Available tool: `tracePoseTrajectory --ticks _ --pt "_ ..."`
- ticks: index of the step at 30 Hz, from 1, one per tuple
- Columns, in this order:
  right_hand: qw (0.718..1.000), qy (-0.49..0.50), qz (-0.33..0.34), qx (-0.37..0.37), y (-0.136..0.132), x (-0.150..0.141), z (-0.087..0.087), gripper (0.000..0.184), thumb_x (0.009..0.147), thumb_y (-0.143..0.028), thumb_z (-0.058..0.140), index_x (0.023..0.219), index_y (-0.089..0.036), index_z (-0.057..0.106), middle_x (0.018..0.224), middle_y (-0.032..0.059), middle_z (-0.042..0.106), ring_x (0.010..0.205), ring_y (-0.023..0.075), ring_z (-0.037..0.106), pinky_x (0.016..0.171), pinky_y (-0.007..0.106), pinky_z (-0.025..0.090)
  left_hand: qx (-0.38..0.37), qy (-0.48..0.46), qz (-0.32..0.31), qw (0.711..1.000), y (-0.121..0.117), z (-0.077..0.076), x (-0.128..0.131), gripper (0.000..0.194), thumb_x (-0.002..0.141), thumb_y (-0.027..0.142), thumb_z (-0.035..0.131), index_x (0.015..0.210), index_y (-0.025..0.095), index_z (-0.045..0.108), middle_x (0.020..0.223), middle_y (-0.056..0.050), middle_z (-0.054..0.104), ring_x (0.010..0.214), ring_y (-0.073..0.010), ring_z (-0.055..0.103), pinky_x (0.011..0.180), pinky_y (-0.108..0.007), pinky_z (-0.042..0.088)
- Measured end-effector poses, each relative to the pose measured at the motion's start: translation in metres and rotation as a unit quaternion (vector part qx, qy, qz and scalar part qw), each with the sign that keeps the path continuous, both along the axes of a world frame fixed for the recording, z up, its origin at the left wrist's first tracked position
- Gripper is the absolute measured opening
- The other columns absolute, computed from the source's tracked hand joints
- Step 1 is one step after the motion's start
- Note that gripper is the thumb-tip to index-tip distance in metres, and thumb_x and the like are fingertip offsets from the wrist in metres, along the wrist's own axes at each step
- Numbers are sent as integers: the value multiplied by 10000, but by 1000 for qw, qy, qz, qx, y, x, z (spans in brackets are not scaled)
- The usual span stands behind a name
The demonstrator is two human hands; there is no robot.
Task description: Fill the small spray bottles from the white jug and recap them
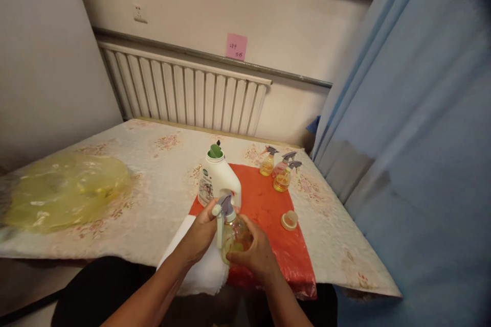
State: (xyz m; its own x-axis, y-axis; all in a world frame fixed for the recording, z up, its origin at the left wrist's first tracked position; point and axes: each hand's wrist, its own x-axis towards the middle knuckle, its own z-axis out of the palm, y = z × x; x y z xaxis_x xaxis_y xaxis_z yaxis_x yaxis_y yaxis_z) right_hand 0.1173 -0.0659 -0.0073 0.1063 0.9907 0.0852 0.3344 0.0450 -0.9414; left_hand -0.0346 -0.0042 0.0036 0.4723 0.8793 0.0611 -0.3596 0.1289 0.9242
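Observation:
A clear spray bottle [235,232] with a grey trigger head is held up over the front of the table. My left hand [201,232] grips it at the trigger head, fingers closed. Wrapped round the bottle's body is my right hand [255,250]. Some yellowish liquid shows low in the bottle. Just behind it stands a white jug [222,176] with its green spout uncovered. A translucent cap [289,220] lies to the right on a red plastic sheet [264,199]. Under my left wrist is a white cloth [205,276].
Several small spray bottles with liquid [282,180] stand at the sheet's far right corner. A yellow plastic bag [72,189] lies on the left of the flowered tablecloth [153,163]. A radiator [184,89] runs behind the table, and a blue curtain [402,138] hangs at the right.

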Motion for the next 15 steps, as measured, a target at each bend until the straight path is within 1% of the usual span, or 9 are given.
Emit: tracePoseTrajectory --ticks 4,8,12,15 --pt "999 38 21 -5 -2 3 -3 835 496 -129 797 1295 -227 574 1210 54 687 1105 277 641 957 407 510 50 11 -30 998 4 3 -5 346 790 390 728 1067 184 700 1027 -73 730 958 -245 663 889 -346 481" --pt "999 45 26 15 -2 7 -4 844 478 -119 810 1285 -241 594 1263 58 665 1157 294 617 991 425 490 89 23 -51 994 6 4 -7 329 830 383 688 1093 186 695 1082 -83 715 1037 -260 640 984 -380 439" --pt "994 89 58 18 -2 11 -2 878 511 -68 769 1336 -279 553 1287 33 653 1165 270 619 997 407 487 92 32 -48 994 7 2 -3 305 854 358 667 1118 206 681 1127 -78 702 1096 -263 619 1048 -385 394" --pt "993 103 59 16 -1 13 -1 905 522 -57 750 1366 -291 522 1275 24 659 1151 265 628 985 405 495 90 35 -40 995 8 1 3 324 828 353 696 1117 207 673 1160 -81 688 1105 -269 613 1041 -389 401"
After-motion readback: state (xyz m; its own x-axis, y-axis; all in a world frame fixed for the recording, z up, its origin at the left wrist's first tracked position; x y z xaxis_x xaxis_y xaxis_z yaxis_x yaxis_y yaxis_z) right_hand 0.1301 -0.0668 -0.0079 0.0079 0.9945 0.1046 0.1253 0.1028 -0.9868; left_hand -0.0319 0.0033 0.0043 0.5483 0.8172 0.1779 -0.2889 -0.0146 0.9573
